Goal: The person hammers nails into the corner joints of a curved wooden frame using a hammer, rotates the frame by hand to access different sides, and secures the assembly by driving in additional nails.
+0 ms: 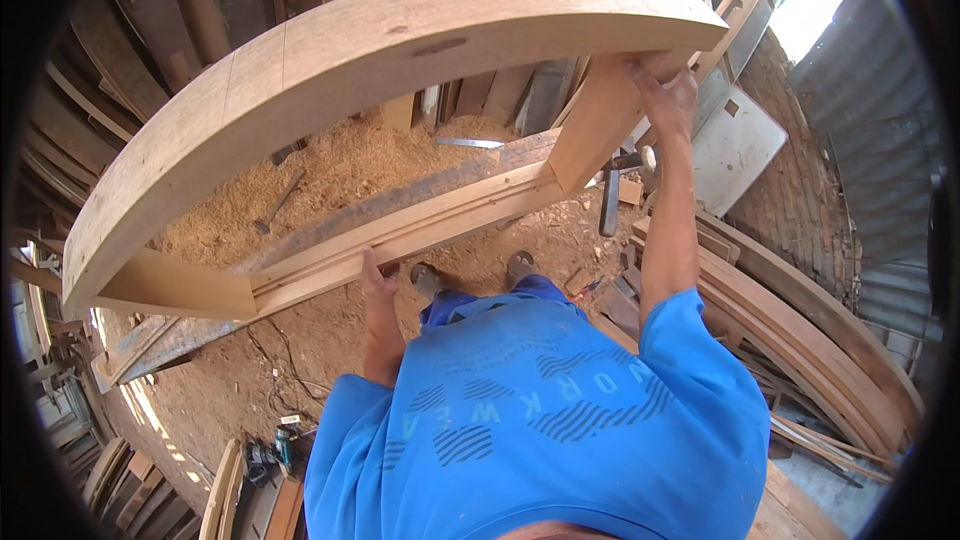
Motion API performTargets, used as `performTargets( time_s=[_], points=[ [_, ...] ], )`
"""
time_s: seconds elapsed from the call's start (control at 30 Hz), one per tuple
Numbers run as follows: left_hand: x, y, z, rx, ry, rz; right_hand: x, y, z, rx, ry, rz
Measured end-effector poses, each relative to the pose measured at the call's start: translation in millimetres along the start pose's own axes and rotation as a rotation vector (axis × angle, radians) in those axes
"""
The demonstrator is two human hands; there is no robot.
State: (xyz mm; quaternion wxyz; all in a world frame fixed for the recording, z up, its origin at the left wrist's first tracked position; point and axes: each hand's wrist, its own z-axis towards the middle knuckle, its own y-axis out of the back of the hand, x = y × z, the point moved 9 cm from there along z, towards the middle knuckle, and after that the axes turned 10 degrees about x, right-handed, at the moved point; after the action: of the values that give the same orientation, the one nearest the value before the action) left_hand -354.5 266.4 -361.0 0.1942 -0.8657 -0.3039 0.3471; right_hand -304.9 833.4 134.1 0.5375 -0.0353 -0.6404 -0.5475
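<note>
A large wooden frame (470, 15) with a thick curved beam stands in front of me, its beam nearest the camera. Two side boards join the beam to a straight grooved rail (430, 225). At the near edge of that rail my left hand (379, 280) grips the wood, its lower fingers partly hidden. Up at the right corner, my right hand (668, 100) is closed around the side board (598, 120), just beneath the beam's end. Close to my right forearm lies a hammer (612, 195) with a dark handle and a round pale face.
Wood shavings (350, 155) cover the ground beyond the rail, with another hammer (280, 200) on them. Boards (160, 10) lean along the far side. Curved timbers (790, 320) are stacked at the right. A green power tool (285, 448) and a cable lie at lower left.
</note>
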Motion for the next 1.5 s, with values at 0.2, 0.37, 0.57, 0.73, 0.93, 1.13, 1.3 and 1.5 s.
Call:
performTargets(
  time_s=[0.2,0.37,0.57,0.73,0.93,1.13,1.3,1.5],
  points=[
    [-7,-7,4,0.126,-0.090,-0.046,-3,-9,18,-0.002,0.038,-0.006],
    [-7,-4,7,0.165,-0.163,-0.017,14,-6,10,0.017,0.061,0.012],
    [-5,-7,-3,0.147,-0.077,-0.030,-6,-2,10,0.074,0.041,0.035],
    [-8,-10,-12,0.122,0.004,0.071,-12,0,4,0.098,0.044,0.084],
    [-11,-16,-20,0.231,0.064,0.238,-19,22,-10,0.185,-0.005,0.078],
    [-11,-23,-24,0.252,0.064,0.291,111,127,-51,-0.133,0.317,-0.313],
    [-12,-2,-6,0.261,-0.053,0.363,244,-7,-50,0.461,0.836,-0.384],
    [20,22,31,0.203,-0.004,0.229,285,-90,-81,1.056,0.875,-0.320]
  ],
)
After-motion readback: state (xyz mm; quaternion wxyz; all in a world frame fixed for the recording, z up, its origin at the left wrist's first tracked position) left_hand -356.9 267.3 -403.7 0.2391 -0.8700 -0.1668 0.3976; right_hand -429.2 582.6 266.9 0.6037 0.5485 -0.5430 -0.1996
